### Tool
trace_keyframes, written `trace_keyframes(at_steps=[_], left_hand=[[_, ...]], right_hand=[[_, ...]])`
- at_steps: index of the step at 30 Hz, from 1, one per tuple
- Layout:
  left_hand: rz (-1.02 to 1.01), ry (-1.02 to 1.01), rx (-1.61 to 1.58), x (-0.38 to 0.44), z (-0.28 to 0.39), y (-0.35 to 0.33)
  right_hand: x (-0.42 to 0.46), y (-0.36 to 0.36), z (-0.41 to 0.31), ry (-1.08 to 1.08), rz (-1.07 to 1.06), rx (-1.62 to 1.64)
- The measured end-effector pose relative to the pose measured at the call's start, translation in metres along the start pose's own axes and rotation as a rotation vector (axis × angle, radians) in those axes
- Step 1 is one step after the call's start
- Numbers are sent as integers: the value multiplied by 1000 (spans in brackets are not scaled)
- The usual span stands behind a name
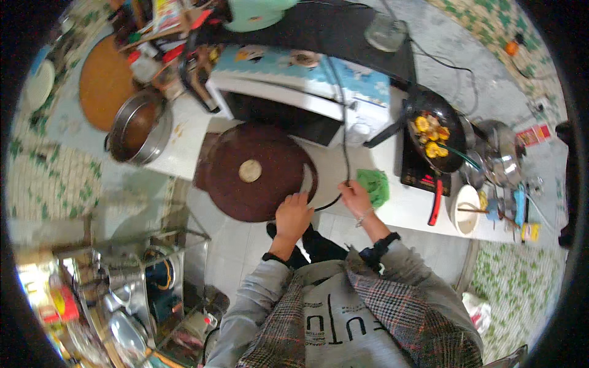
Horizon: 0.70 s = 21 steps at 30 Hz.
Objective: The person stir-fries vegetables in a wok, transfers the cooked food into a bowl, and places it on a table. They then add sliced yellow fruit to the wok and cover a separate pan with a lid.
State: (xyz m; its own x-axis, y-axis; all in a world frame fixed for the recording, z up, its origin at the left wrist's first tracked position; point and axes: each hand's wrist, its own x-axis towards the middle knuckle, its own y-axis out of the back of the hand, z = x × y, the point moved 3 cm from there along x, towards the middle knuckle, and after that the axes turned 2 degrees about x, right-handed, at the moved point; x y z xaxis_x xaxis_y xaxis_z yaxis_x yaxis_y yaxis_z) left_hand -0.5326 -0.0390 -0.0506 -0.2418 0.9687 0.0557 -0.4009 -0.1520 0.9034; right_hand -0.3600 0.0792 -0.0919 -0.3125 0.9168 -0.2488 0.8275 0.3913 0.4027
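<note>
My right hand (356,200) pinches a black power cord (345,138), which drops from the dark shelf behind. From there the cord bends over to my left hand (294,218), whose curled fingers close on it. The end of the cord is hidden by that hand. My left fingertips are at the edge of a round, dark brown electric griddle (257,193), beside its curved handle (314,181). The griddle has a pale round disc (250,170) on its lid. A crumpled green cloth (373,186) lies just right of my right hand.
At right a wok (441,152) holding corn pieces stands on an induction cooker (409,170), its red handle (435,202) jutting forward. A white bowl (465,216) is beside it. A steel pot (161,142) stands left. A metal rack (175,239) is at lower left.
</note>
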Motion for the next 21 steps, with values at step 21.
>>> trace_keyframes(at_steps=[21], left_hand=[[357, 60, 245, 29, -12, 182]], right_hand=[[35, -49, 7, -119, -228, 319]])
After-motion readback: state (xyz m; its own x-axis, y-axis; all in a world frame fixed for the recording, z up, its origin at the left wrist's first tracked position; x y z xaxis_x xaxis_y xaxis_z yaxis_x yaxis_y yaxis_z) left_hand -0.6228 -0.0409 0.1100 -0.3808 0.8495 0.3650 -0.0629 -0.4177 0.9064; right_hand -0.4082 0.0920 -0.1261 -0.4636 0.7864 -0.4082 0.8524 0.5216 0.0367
